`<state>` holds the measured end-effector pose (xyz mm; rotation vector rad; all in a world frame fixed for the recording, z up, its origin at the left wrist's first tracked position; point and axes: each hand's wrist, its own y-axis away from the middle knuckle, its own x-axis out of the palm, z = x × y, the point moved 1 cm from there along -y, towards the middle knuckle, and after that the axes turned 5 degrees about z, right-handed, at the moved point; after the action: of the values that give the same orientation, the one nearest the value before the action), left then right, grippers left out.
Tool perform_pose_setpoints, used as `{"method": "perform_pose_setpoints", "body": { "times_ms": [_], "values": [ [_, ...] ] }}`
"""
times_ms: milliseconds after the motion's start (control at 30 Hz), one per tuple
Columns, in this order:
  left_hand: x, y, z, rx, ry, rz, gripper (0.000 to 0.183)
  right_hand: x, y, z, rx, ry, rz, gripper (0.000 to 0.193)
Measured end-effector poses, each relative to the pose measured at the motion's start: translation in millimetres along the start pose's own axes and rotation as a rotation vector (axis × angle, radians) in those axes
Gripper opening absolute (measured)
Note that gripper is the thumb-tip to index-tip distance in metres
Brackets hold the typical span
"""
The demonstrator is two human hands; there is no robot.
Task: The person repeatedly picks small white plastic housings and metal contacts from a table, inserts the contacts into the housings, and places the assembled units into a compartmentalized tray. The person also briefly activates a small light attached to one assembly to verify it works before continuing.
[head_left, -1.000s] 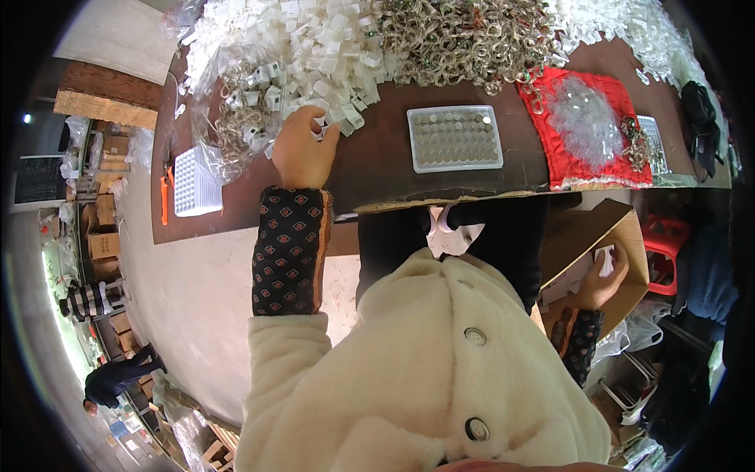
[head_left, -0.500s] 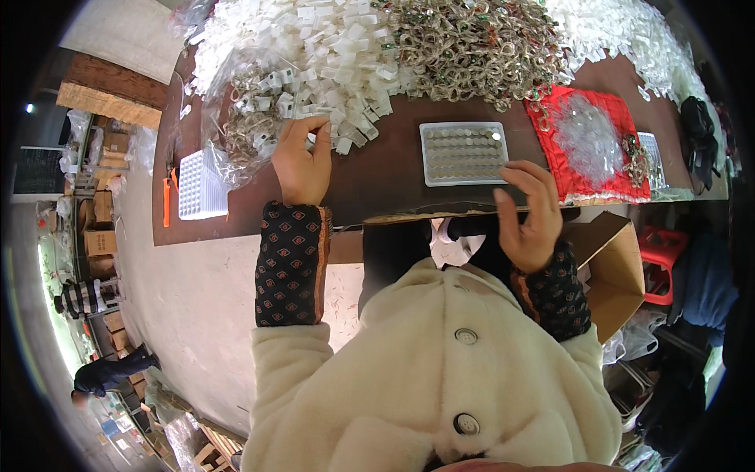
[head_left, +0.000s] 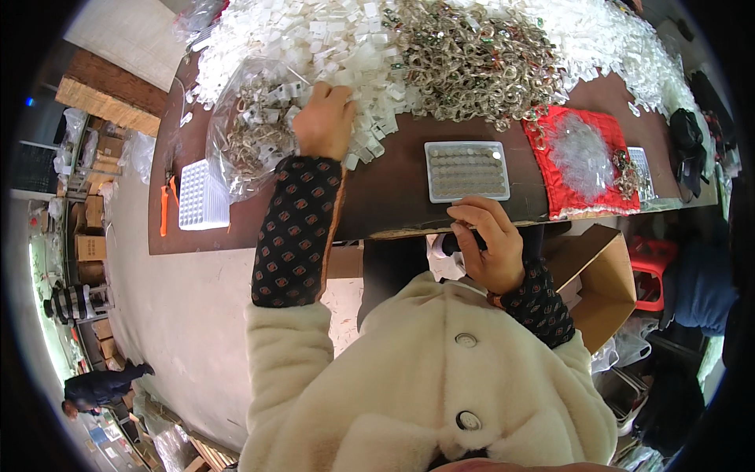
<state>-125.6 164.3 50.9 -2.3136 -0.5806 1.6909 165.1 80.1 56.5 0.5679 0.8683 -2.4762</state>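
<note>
My left hand [head_left: 324, 124] reaches over the near edge of a heap of small clear-white plastic pieces [head_left: 346, 47]. Its fingers bend down among them, and the tips are hidden. Just left of it lies a clear plastic bag [head_left: 244, 149] holding grey-beige ring-shaped pieces. My right hand [head_left: 494, 250] hovers at the table's front edge, half curled, with a small gap between thumb and forefinger; I see nothing between them. Right beyond it sits a shallow white tray [head_left: 469, 197] with rows of small round greyish pieces.
A large pile of looped beige pieces [head_left: 472, 63] covers the table's back. On the right, a red cloth [head_left: 554, 197] carries clear plastic bits. A white gridded tray stack [head_left: 203, 197] and orange-handled pliers [head_left: 164, 208] lie left. An open cardboard box [head_left: 602, 275] stands below right.
My left hand has moved forward, farther into the white plastic pieces. My right hand has drawn back toward me and left, away from the tray's right side, its fingers closer together.
</note>
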Motion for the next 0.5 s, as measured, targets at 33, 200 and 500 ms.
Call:
{"method": "perform_pose_setpoints", "body": {
  "times_ms": [33,200,500],
  "values": [
    [-1,4,1,0.011,0.094,-0.052,0.017,-2,1,-1,0.007,0.004,-0.008,0.025],
    [-9,27,8,0.017,0.348,-0.198,0.017,4,-6,-5,0.04,-0.065,0.016,0.026],
    [-41,61,-30,-0.354,0.742,0.148,0.018,12,-27,-1,0.198,-0.304,0.053,0.033]
  ]
}}
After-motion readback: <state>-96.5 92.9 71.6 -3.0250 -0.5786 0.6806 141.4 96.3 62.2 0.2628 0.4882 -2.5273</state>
